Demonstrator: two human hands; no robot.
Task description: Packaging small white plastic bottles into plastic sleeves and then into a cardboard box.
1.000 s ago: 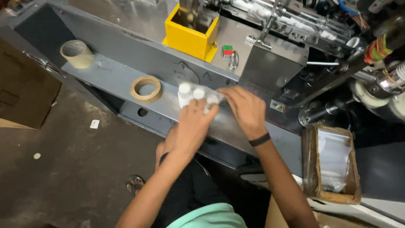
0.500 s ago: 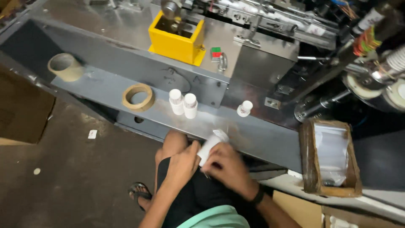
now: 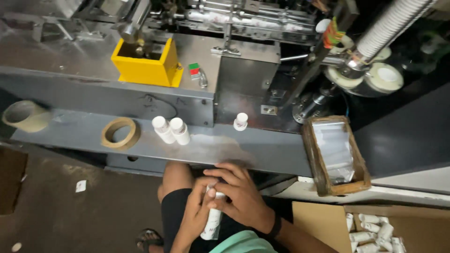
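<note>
Lower now than half a second back, my left hand (image 3: 194,220) and right hand (image 3: 236,194) both clasp one white bottle (image 3: 212,225) over my lap, while three bottles (image 3: 171,130) wait on the ledge (image 3: 262,152).

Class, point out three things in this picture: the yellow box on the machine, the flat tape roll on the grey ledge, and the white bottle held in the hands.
yellow box (image 3: 146,70): head view, front wall.
tape roll (image 3: 108,136): head view, left of ring.
white bottle (image 3: 212,225): head view, lower body.
</note>
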